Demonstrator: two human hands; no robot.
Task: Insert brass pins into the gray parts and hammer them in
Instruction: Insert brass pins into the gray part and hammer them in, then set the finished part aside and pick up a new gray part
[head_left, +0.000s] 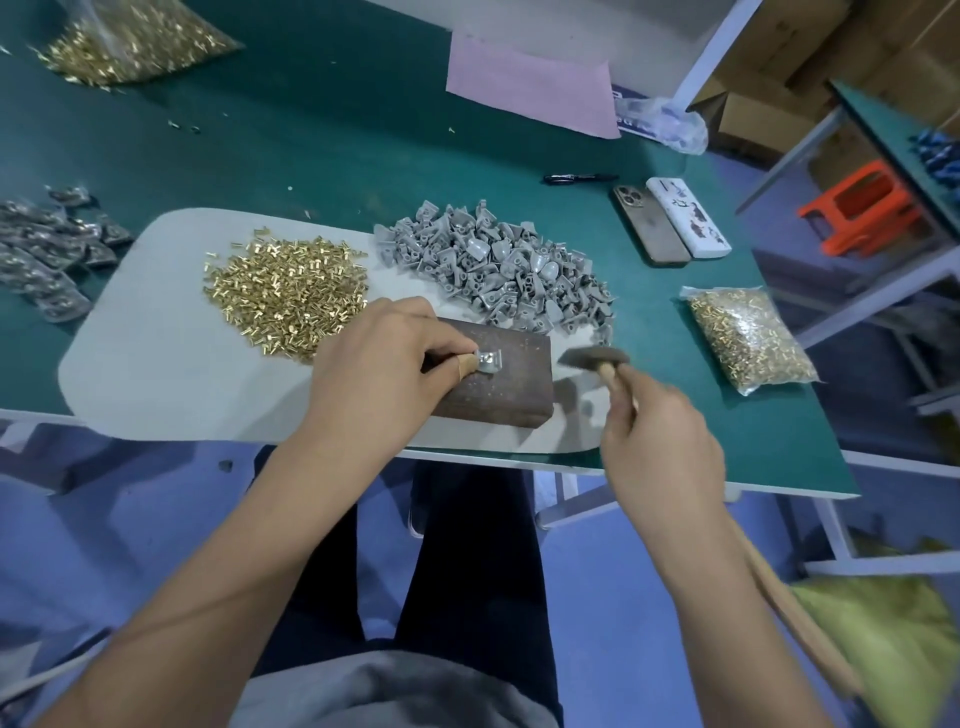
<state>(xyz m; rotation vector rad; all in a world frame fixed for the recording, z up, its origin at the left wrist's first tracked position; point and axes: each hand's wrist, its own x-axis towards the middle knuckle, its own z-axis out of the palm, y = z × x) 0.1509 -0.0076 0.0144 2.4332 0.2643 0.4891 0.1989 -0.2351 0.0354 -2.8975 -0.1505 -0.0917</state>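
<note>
Gray part (490, 360) on a brown block (498, 387) near the worktop's (311, 130) front edge, left hand (382, 374) pinching it, right hand (657, 441) gripping a blurred hammer (592, 358) just beside the block, brass pins (285, 296) and gray parts pile (498, 265) behind.

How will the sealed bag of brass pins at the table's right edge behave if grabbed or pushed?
The bag of brass pins probably feels heavy for its size: it looks packed with metal. It likely sags and shifts when lifted, since the clear film is thin and the pins inside are loose. Lying flat on the green table, it should slide rather than roll.
</note>
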